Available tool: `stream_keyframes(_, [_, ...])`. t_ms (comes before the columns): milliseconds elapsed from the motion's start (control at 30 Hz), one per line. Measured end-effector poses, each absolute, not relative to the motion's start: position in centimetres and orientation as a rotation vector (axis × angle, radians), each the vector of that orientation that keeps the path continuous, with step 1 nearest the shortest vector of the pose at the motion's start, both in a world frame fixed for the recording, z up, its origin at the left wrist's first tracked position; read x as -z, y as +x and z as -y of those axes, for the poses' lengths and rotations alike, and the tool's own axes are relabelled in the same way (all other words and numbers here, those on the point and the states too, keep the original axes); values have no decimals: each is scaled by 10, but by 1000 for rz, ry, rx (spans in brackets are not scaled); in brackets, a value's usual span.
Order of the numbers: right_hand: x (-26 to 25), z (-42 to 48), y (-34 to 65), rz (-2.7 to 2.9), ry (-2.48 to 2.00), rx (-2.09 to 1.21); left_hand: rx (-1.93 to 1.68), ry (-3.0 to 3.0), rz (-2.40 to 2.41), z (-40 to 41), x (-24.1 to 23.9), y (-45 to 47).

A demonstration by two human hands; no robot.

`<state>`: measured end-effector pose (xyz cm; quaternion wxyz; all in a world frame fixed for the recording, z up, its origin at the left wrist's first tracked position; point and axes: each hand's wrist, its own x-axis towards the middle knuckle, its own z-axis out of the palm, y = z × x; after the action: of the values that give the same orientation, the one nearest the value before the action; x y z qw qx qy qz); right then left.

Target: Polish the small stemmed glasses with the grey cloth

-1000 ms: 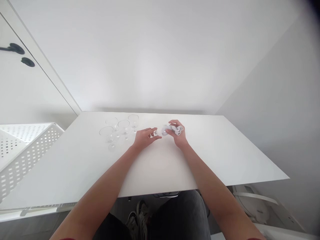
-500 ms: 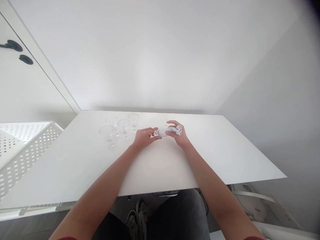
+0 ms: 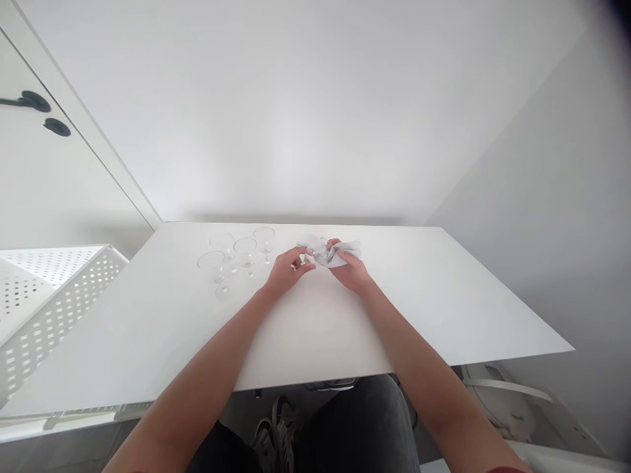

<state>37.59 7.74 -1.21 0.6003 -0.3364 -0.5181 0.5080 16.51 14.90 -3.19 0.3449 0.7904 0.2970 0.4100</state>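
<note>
Above the middle of the white table (image 3: 315,328), a clear stemmed glass (image 3: 317,251) lies sideways between my two hands. My left hand (image 3: 287,268) is closed around its stem end, to the left of the bowl. A white cloth (image 3: 351,248) is gripped in my right hand (image 3: 351,268), pressed against the bowl and partly spread behind it. The cloth and fingers hide part of the bowl. Left of my left hand stand several more clear stemmed glasses (image 3: 245,246), upright and close together.
White perforated panels (image 3: 59,295) stand beyond the table's left edge. A white door with a dark handle (image 3: 35,101) is at the upper left. The wall (image 3: 296,131) rises behind the table. Below the front edge are my legs and shoes (image 3: 283,427).
The cloth, bunched in my right hand before, is now spread wider around and behind the bowl. My right fingers have shifted on it. My left hand still holds the glass.
</note>
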Motion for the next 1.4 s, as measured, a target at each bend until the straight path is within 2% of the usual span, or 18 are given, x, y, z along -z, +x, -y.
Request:
stream_keyframes(233, [6, -67, 388, 1233, -718, -1307, -1050, 1964, -794, -146, 26, 163])
stream_keyframes(433, [8, -76, 378, 1173, -949, -1213, -1040, 2046, -766, -148, 30, 164])
stream_keyframes(767, [13, -72, 381, 1166, -820, -1144, -810, 2081, -565, -144, 28, 163])
stream_keyframes(867, [9, -69, 374, 1203, -769, -1072, -853, 2128, -570, -143, 29, 164])
stream_keyframes(1067, [0, -71, 368, 1257, -867, -1214, -1063, 1943, -737, -145, 28, 164])
stream_keyframes(1400, [9, -70, 360, 1483, -925, -680, -1092, 1855, -844, -148, 30, 164])
